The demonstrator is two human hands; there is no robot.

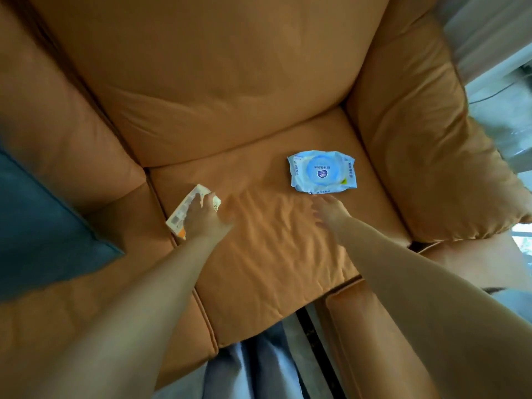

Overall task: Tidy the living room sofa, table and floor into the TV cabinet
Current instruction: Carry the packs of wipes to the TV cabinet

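Starting at the left, a blue cushion lies on the sofa. Next, the left hand has its fingers clamped on a white pack resting on the seat — seemingly the first pick-up. The right hand, fingers spread and holding nothing, reaches toward the blue wipes just beyond it. Nothing has reached the cabinet, which is out of view — nearly all the tidying looks left.

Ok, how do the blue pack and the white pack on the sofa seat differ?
The blue pack lies free near the armrest, untouched; the white pack is gripped by the left hand. The blue one shows its whole round label; the white one is half covered. Both are soft packets on the sofa seat.
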